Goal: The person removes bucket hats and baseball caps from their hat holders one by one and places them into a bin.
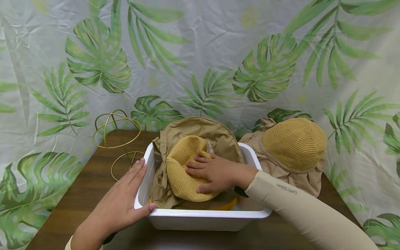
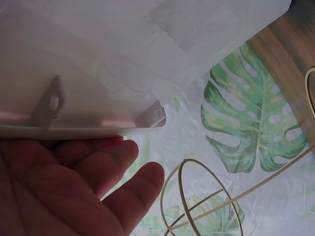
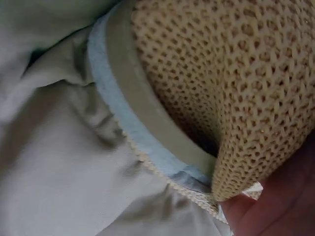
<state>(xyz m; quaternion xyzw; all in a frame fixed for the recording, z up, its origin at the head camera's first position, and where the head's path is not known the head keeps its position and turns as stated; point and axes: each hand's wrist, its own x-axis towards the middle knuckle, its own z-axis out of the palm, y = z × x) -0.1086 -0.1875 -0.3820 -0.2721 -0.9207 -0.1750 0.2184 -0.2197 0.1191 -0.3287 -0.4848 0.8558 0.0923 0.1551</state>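
The right hand (image 1: pixel 215 172), fingers spread, is pressing a hat (image 1: pixel 179 172) inside the white tub (image 1: pixel 206 213); the left hand (image 1: pixel 118 201), fingers straight, is touching its rim. Packing is apparently proceeding; the next move is probably requiring careful brim tucking.

Gold looped-wire stand (image 1: pixel 111 114) seen left of centre | yellow knit hat with tan brim (image 1: pixel 295 144) laid at right | brown wood-grain table (image 1: pixel 82 189) seen lower left | white leaf-printed sheet (image 1: pixel 212 45) spread across top

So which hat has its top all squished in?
The hat in the white tub: it's dented in, under the right grip. The other hat, outside the tub to its right, is rounded on top.
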